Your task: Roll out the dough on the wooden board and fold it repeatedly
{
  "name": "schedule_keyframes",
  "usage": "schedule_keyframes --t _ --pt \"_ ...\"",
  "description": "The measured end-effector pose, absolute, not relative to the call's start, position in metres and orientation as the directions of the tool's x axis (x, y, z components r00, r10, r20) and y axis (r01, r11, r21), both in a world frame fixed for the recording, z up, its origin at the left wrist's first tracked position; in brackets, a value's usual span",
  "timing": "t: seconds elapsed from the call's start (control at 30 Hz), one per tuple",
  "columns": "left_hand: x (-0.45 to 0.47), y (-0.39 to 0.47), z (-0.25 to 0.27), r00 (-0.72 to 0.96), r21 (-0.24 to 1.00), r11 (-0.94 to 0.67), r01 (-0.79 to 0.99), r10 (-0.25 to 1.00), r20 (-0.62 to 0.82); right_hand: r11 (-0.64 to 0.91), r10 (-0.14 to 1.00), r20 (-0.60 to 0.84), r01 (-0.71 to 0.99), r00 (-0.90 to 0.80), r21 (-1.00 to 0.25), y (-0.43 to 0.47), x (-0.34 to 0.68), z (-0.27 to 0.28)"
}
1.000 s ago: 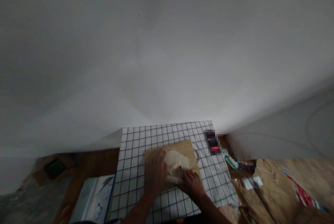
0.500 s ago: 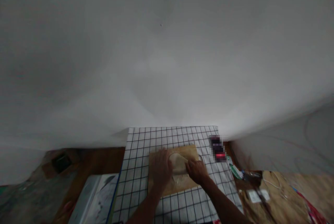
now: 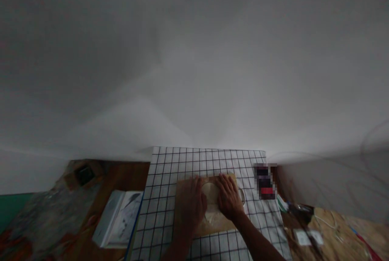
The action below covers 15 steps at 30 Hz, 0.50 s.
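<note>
Dough point(image 3: 211, 193) lies between the left hand point(image 3: 195, 202), at its nine o'clock, and the right hand point(image 3: 229, 198), at its three, both against it with fingers extended rather than pinching, though the left is blurred. Flanking it this way probably steadies it from both sides. Beneath, a wooden board point(image 3: 216, 226) likely keeps it off the checked cloth point(image 3: 162, 200). A curved loop point(image 3: 242, 197) shows past the right hand at three o'clock; what looks like an open book point(image 3: 121, 218) lies well apart, between eight and nine.

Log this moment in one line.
left hand: touching pale rounded dough; right hand: touching dough; rectangular wooden board: under dough, on black-gridded white cloth
</note>
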<state>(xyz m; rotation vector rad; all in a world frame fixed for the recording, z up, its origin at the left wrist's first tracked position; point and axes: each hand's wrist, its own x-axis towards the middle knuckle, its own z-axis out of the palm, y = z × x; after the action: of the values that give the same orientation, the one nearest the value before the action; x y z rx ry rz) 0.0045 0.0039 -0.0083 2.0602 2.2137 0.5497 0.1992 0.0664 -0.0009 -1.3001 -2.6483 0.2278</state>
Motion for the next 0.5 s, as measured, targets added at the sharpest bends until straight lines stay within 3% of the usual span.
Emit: schedule_keyframes --t 0.13,0.33,0.5 --pt "0.005 0.004 0.0 -0.067 0.291 0.029 0.956 0.99 0.122 0.522 0.853 0.108 0.828 -0.511 -0.205 0.055 0.202 -0.004" --pt "0.004 0.004 -0.004 -0.013 0.282 -0.026 0.959 0.991 0.135 0.259 0.964 0.104 0.949 -0.244 -0.177 0.035 0.199 -0.01" --pt "0.003 0.004 -0.014 0.036 0.274 -0.089 0.958 0.98 0.195 0.217 0.974 0.11 0.958 -0.199 -0.189 0.019 0.198 -0.014"
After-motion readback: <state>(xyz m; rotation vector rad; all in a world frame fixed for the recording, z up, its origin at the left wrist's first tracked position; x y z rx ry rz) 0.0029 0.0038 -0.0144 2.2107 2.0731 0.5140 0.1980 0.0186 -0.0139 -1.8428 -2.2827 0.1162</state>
